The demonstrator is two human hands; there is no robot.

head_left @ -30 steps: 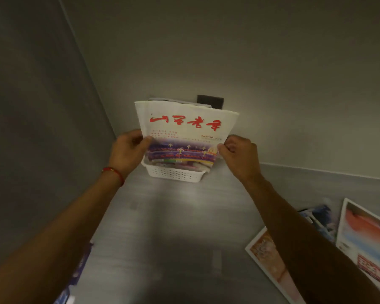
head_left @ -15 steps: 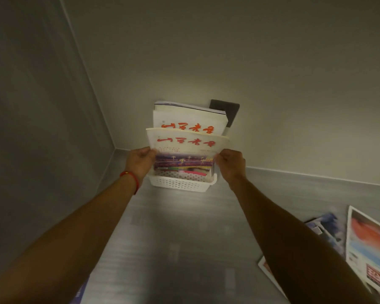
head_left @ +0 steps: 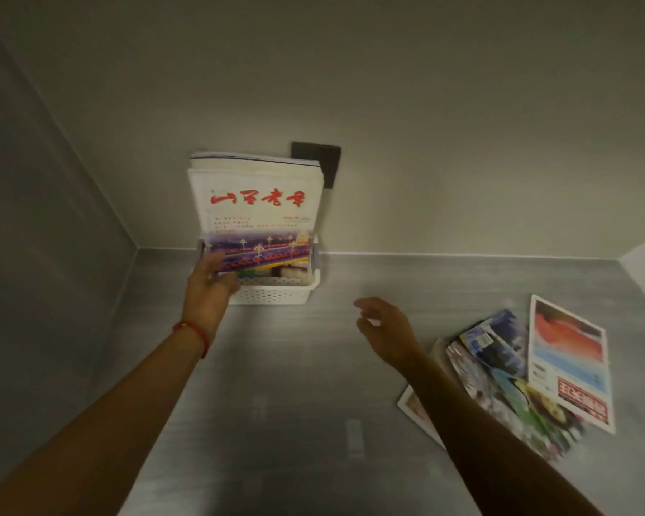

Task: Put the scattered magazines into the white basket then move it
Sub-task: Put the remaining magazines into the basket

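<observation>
Already upright in the white basket (head_left: 272, 292) by the wall, the magazines (head_left: 256, 202) look thin, floppy and slick; left hand (head_left: 209, 288) pinches the front one's lower corner. Right hand (head_left: 384, 329) hangs open, empty, near the loose magazines (head_left: 518, 374) on the table (head_left: 295, 404); grip those by the spine.

You've got a perforated white plastic basket (head_left: 272, 294), glossy paper magazines (head_left: 570, 366) (printed covers), on a brushed matt grey floor (head_left: 295, 404).

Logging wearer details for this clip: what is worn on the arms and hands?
Both forearms are bare, with no sleeves or gloves in view. The left hand has a thin red cord bracelet at its wrist. The right hand and its wrist carry nothing visible.
</observation>
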